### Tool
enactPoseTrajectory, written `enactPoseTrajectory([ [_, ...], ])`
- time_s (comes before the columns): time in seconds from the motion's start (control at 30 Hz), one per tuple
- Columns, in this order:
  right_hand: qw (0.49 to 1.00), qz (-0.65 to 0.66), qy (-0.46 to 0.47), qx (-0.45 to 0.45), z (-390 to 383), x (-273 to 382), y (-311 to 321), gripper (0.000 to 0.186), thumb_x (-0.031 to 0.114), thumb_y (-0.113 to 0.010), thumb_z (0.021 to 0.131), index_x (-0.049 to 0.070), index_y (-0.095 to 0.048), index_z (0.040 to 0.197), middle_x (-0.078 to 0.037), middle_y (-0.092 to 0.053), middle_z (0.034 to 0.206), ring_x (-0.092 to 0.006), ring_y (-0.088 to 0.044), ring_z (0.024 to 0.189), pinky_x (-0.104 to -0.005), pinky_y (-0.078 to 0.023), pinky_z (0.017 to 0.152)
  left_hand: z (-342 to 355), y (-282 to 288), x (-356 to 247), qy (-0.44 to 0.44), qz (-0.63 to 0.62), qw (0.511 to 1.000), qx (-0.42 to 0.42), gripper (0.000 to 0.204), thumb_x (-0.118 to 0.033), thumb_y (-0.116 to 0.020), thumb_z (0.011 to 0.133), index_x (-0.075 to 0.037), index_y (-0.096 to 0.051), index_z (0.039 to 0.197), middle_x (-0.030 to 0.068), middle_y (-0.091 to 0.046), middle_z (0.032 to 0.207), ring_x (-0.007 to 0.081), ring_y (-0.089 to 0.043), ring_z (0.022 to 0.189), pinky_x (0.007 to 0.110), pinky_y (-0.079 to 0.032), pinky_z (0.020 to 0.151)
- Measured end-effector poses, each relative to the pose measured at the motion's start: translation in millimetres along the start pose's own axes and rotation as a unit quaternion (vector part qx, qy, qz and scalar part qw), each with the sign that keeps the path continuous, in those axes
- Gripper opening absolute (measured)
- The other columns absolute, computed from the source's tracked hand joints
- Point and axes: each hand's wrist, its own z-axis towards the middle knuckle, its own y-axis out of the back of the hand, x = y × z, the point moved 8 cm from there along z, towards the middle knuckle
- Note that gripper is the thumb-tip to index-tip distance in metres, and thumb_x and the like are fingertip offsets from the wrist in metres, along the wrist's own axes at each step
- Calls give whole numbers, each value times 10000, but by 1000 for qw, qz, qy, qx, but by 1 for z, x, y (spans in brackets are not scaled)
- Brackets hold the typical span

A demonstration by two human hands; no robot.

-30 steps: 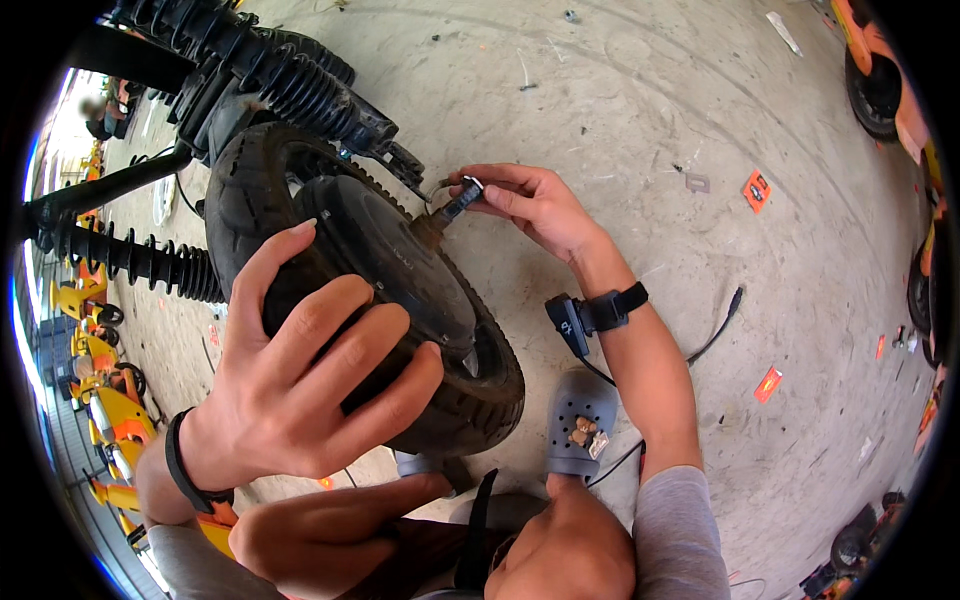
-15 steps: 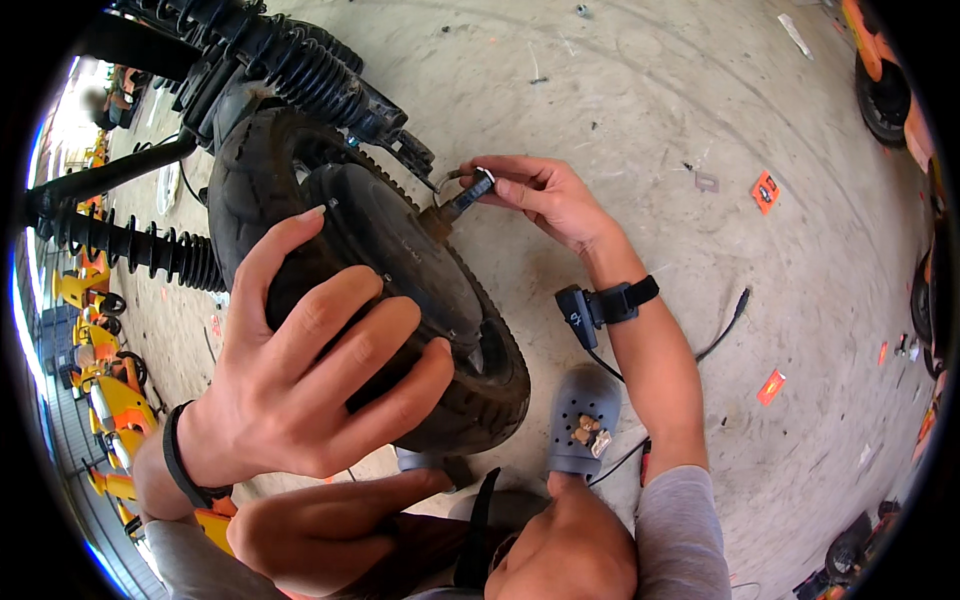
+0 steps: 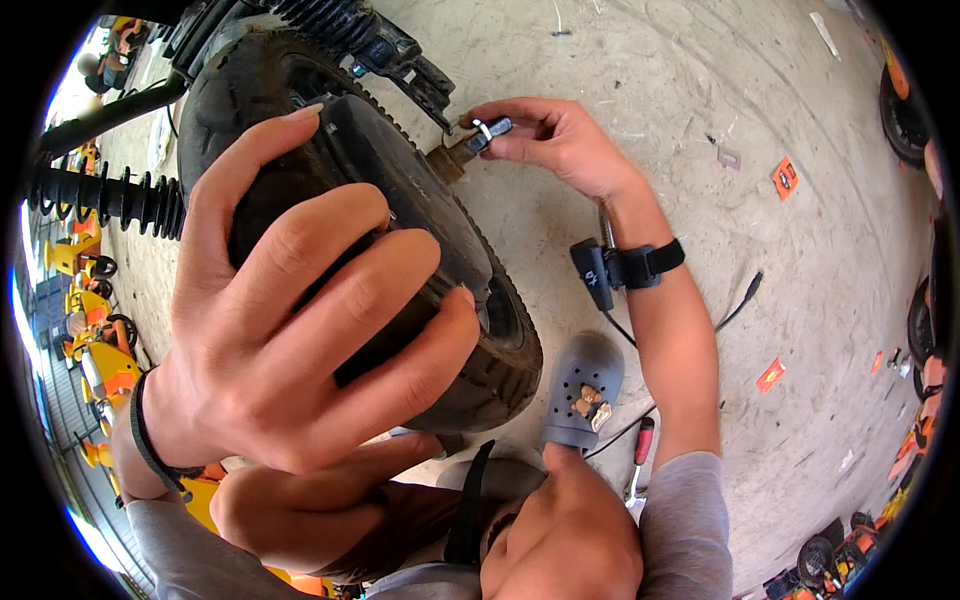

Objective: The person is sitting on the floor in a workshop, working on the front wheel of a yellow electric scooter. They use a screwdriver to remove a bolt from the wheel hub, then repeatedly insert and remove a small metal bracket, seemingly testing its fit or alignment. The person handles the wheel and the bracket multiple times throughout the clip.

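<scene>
Under my left hand [image 3: 300, 330] most of the black wheel [image 3: 470, 300] is hidden, fingers spread wide and pressed on its tyre. My right hand [image 3: 560, 140] pinches a small metal fitting [image 3: 485, 132] at the wheel's axle, but I can't make out what it is. Right of that hand, little orange tags [image 3: 785, 178] lie on the concrete floor [image 3: 700, 60], too small to read.

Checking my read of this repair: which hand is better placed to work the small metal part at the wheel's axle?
Probably the right hand: its fingertips already pinch the metal part, while the left hand is spread over the tyre.
</scene>
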Motion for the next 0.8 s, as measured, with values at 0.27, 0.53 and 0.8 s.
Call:
enactPoseTrajectory([
  [0.27, 993, 113, 12, -23, -2, -9, -11, 369, 103, -680, 904, 50, -594, 1259, -55, -658, 1228, -110, -619, 1017, -275, -492, 920, 1, 1, 3, -2, -1, 1000, -4, 392, -187, -744, 546, -159, -696, 934, 46, -605, 873, 256, -623, 873, 629, -474, 935],
  [0.53, 995, 87, 6, -49, -1, -5, -13, 341, 123, -718, 874, 37, -632, 1193, -28, -664, 1109, -113, -611, 1008, -272, -479, 920, 2, 2, 1, -1, 0, 1000, 5, 373, -183, -751, 586, -162, -694, 954, 47, -608, 875, 255, -625, 872, 625, -474, 934],
  [0.8, 996, 82, -21, -28, -3, -4, -15, 386, 142, -758, 838, 25, -639, 1187, -24, -666, 1047, -92, -607, 938, -258, -485, 874, 3, 2, 0, -3, -3, 1000, 12, 375, -171, -753, 597, -159, -688, 966, 50, -606, 879, 256, -625, 873, 628, -468, 941],
])
